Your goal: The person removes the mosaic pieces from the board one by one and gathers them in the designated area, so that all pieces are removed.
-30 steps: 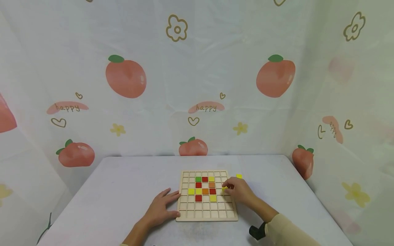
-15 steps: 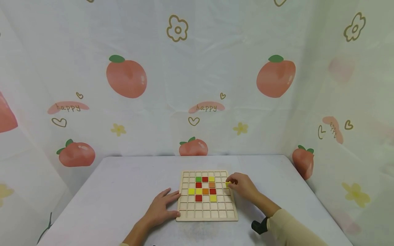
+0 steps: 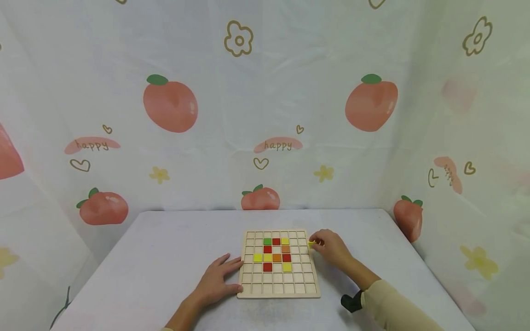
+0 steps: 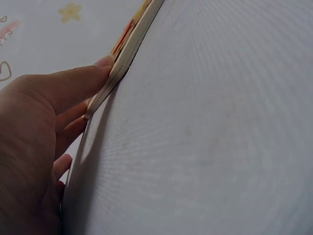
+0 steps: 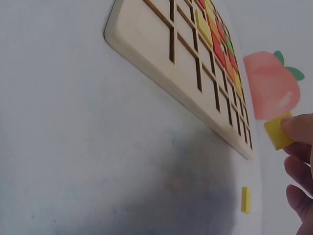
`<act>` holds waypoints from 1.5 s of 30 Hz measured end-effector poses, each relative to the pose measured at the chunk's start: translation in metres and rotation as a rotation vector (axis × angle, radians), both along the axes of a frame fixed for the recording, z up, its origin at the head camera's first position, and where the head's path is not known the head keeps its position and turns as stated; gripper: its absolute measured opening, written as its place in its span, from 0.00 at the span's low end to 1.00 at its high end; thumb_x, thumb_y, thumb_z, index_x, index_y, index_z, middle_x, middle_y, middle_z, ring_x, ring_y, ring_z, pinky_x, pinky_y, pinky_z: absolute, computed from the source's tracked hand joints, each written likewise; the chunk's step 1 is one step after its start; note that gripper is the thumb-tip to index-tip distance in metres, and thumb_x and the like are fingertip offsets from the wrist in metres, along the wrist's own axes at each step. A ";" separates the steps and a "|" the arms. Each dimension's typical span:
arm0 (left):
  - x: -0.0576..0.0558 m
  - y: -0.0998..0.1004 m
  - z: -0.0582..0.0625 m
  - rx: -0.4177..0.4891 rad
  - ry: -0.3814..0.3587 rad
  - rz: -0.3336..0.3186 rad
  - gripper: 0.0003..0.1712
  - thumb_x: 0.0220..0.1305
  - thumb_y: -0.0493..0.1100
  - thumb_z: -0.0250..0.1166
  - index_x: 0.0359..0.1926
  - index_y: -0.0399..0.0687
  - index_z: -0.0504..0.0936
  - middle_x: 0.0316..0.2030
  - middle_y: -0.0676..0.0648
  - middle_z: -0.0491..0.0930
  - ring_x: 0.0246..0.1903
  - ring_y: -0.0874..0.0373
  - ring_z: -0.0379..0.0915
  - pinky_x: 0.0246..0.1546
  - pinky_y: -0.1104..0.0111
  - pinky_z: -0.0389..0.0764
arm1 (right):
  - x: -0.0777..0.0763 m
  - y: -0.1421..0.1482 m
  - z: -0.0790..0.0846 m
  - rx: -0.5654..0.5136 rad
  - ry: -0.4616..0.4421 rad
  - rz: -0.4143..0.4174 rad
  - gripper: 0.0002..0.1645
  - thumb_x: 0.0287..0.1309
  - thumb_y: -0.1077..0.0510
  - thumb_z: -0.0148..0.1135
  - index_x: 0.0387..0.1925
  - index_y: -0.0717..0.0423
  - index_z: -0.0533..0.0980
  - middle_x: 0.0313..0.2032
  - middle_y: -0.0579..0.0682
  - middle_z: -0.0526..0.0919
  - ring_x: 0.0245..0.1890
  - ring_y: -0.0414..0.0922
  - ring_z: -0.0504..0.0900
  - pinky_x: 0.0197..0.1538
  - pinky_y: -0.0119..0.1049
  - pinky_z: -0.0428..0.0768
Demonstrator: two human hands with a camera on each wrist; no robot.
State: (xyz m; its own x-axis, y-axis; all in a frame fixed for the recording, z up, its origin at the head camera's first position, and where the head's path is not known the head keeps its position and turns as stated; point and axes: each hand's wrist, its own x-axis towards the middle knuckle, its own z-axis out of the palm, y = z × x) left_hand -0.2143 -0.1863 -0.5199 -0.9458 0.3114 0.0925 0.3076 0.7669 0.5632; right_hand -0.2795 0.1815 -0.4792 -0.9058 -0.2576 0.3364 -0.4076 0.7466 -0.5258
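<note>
A wooden grid board (image 3: pixel 277 288) lies on the white table, with red, yellow, orange and one green tile (image 3: pixel 267 241) in its cells. My left hand (image 3: pixel 217 281) rests at its left edge, fingers spread. In the left wrist view the thumb (image 4: pixel 83 85) touches the board's rim. Past the board's right edge, my right hand (image 3: pixel 330 246) pinches a yellow square tile (image 5: pixel 279 131) between thumb and fingers. Another yellow tile (image 5: pixel 246 199) lies on the table below that hand in the right wrist view; the hand hides it in the head view.
The white table (image 3: pixel 178 243) runs back to a hanging cloth (image 3: pixel 314 92) printed with fruit, flowers and hearts. A black object (image 3: pixel 351 302) sits at the right wrist, by the beige sleeve (image 3: pixel 397 303).
My right hand has moved right and slightly away, from over the board's right columns to beyond its edge, carrying the yellow tile. The loose yellow tile has become hidden behind it. The left hand stays put.
</note>
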 end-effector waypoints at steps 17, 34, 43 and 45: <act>0.000 -0.001 0.001 -0.004 0.001 -0.001 0.42 0.48 0.67 0.69 0.64 0.56 0.76 0.64 0.56 0.71 0.69 0.42 0.53 0.61 0.37 0.58 | -0.014 0.028 -0.019 -0.105 -0.051 -0.131 0.07 0.52 0.67 0.69 0.35 0.58 0.82 0.29 0.46 0.78 0.30 0.43 0.73 0.33 0.38 0.74; -0.001 -0.001 0.001 0.019 0.003 -0.032 0.43 0.48 0.65 0.70 0.64 0.54 0.76 0.64 0.55 0.71 0.69 0.41 0.52 0.62 0.37 0.56 | -0.026 0.041 -0.027 -0.176 -0.229 -0.307 0.07 0.58 0.64 0.64 0.39 0.61 0.81 0.40 0.55 0.82 0.40 0.51 0.77 0.45 0.47 0.78; -0.003 -0.002 -0.002 0.045 0.018 -0.042 0.43 0.47 0.64 0.72 0.63 0.51 0.77 0.63 0.54 0.73 0.68 0.39 0.54 0.61 0.37 0.56 | -0.028 0.049 -0.028 -0.222 -0.277 -0.335 0.10 0.61 0.63 0.62 0.42 0.64 0.81 0.40 0.56 0.81 0.39 0.51 0.76 0.42 0.44 0.79; -0.004 -0.002 -0.002 0.054 0.012 -0.032 0.42 0.47 0.64 0.72 0.62 0.52 0.78 0.63 0.55 0.73 0.68 0.40 0.55 0.61 0.37 0.57 | -0.029 0.051 -0.028 -0.235 -0.289 -0.343 0.10 0.61 0.63 0.62 0.43 0.63 0.81 0.40 0.56 0.81 0.39 0.51 0.75 0.40 0.42 0.79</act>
State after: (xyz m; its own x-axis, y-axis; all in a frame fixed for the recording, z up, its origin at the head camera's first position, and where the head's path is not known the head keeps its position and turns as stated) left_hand -0.2180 -0.1883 -0.5220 -0.9343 0.3353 0.1210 0.3379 0.7251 0.6000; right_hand -0.3088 0.2320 -0.5076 -0.9897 0.1233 0.0728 0.0270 0.6603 -0.7505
